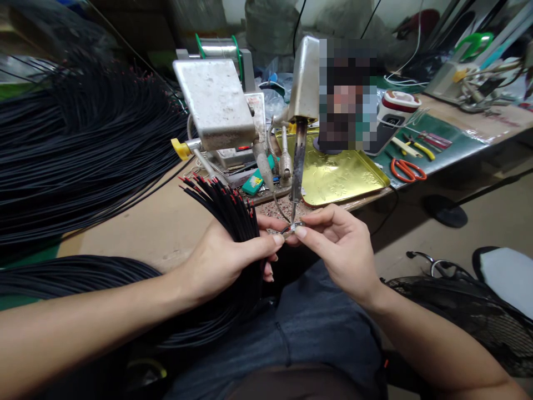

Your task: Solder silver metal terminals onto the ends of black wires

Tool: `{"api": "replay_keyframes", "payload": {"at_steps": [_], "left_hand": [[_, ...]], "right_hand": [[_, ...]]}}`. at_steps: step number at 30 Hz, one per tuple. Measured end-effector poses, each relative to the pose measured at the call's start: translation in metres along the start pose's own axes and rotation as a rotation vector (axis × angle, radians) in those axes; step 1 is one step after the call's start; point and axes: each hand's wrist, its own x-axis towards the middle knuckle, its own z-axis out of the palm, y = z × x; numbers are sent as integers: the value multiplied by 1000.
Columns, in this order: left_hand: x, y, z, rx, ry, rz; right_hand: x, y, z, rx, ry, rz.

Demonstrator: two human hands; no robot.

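Note:
My left hand [233,250] is closed around a thick bundle of black cables [233,214] with red-tipped ends. Its thumb and forefinger also pinch the end of one cable from this bundle. In a pinch of thumb and forefinger, my right hand [341,244] holds a small metal connector [298,224] against that cable's end. The tip of a soldering iron [298,166], mounted pointing down, meets the joint between my two hands. From the left a thin solder feed tube [263,164] reaches toward the same spot. Finger cover hides the connector's exact shape.
A large heap of black cables [83,133] fills the bench's left side. Behind the iron lies a gold tray [341,178]. Orange-handled scissors [408,170] and yellow-handled pliers [422,150] rest at the right. A solder spool [219,51] stands at the back. A fan [470,311] is low on the right.

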Motion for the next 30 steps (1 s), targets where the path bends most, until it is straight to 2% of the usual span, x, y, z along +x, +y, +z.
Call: {"api": "replay_keyframes", "payload": {"at_steps": [30], "left_hand": [[-1, 2, 3, 35, 21, -31]], "right_hand": [[-1, 0, -1, -86, -8, -56]]}}
